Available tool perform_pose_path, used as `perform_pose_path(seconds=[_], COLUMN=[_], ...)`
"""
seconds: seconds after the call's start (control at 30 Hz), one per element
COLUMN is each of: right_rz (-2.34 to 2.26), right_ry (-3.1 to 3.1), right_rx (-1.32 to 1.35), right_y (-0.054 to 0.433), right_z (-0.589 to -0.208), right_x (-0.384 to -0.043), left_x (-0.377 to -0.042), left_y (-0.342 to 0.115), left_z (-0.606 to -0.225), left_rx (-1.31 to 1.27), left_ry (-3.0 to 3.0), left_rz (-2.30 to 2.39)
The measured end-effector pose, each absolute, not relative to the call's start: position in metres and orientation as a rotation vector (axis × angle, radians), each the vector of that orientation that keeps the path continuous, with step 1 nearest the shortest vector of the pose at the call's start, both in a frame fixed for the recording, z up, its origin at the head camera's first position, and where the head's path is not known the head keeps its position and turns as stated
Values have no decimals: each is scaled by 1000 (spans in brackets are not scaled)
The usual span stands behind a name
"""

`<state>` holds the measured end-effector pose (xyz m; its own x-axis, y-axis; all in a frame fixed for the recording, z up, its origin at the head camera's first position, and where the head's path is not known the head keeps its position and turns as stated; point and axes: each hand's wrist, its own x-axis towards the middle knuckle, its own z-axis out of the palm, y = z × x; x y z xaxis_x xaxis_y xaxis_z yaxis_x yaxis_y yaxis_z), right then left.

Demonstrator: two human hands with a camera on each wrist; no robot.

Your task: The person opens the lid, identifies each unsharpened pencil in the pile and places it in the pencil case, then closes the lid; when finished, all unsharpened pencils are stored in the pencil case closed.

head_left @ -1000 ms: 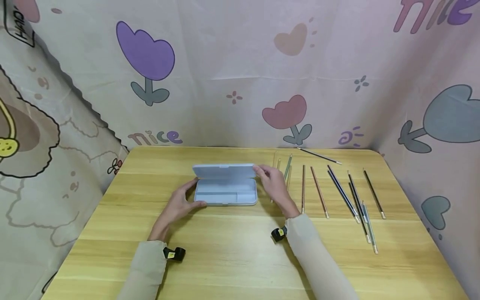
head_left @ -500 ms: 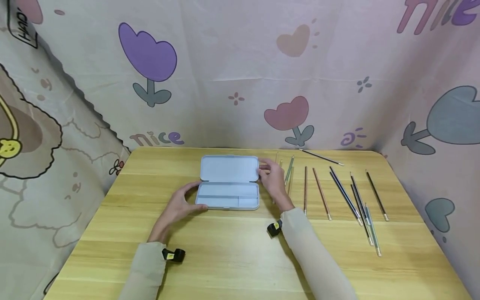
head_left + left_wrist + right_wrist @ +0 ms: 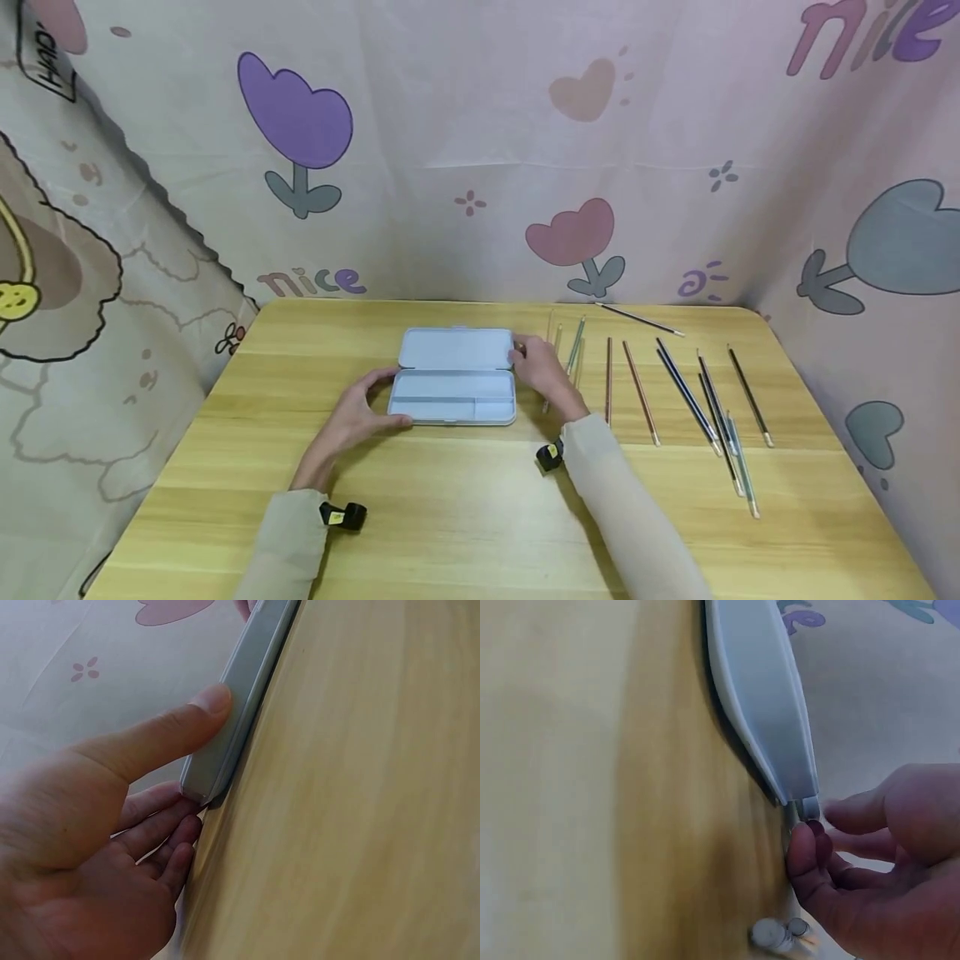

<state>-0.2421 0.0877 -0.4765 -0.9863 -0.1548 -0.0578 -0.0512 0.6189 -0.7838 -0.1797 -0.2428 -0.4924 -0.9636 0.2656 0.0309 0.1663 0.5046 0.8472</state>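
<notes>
A light blue pencil case [image 3: 431,385] lies on the table with its lid [image 3: 456,348] swung back toward the wall. Its tray, split by dividers, holds nothing. My left hand [image 3: 358,412] grips the case's left end; in the left wrist view the thumb [image 3: 210,701] presses the long side wall while the fingers curl at the corner. At the other end, my right hand [image 3: 546,367] holds the lid's right edge. The right wrist view shows thumb and fingertips [image 3: 802,844] close about a corner of the pencil case [image 3: 761,682].
Several pencils lie loose on the wooden table [image 3: 450,517] to the right, including a green pencil [image 3: 576,343], a brown pencil [image 3: 640,392] and a black pencil [image 3: 748,396]. Another dark pencil [image 3: 637,319] lies by the back edge. A patterned cloth [image 3: 450,125] hangs behind.
The lid has swung from half raised to leaning well back, and lies lower now. My right hand has followed it down at its edge. The left hand has stayed on the case.
</notes>
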Motion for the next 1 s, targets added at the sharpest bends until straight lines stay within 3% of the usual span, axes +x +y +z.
perform_pose_path(seconds=[0.4,1.0], right_rz=[-1546,-1075], right_ry=[2829,2949], right_rx=[-225,-43], right_y=[125,164], right_z=[-454,-470], right_x=[-199,-167], left_x=[-179,-177], left_y=[-242,-243], left_z=[-493,-494], left_rx=[381,388], left_ry=[2629,2625], left_rz=[1483,1496])
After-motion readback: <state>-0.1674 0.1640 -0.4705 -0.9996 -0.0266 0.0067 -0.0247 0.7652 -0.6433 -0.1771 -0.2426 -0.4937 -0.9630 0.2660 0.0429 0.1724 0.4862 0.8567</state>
